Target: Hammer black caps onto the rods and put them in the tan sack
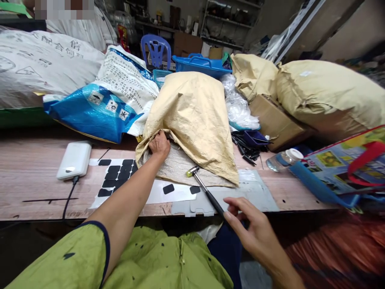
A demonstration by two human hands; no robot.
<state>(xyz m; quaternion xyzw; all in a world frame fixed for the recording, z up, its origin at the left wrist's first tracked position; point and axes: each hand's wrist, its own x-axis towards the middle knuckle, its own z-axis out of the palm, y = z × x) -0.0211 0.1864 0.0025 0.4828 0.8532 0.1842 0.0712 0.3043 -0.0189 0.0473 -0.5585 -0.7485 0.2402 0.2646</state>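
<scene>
- Working at the opening of the sack (192, 108) on the tabletop (33, 160), I should hold it wide.
- Left hand (160, 144): fingers hidden; I cannot tell its grip.
- Right hand (255, 228): loosely open beside the hammer (213, 200).

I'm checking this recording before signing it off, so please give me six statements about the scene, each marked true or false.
1. The left hand is at the mouth of the tan sack. True.
2. The hammer has a bright red handle. False: the hammer's handle is black.
3. The right hand is inside the sack. False: the right hand is by the handle end of the hammer; whether it grips is unclear.
4. The white power bank is left of the black stickers. True.
5. The clear bottle is left of the sack. False: the bottle is to its right.
6. A blue plastic chair is beyond the sack. True.
</scene>
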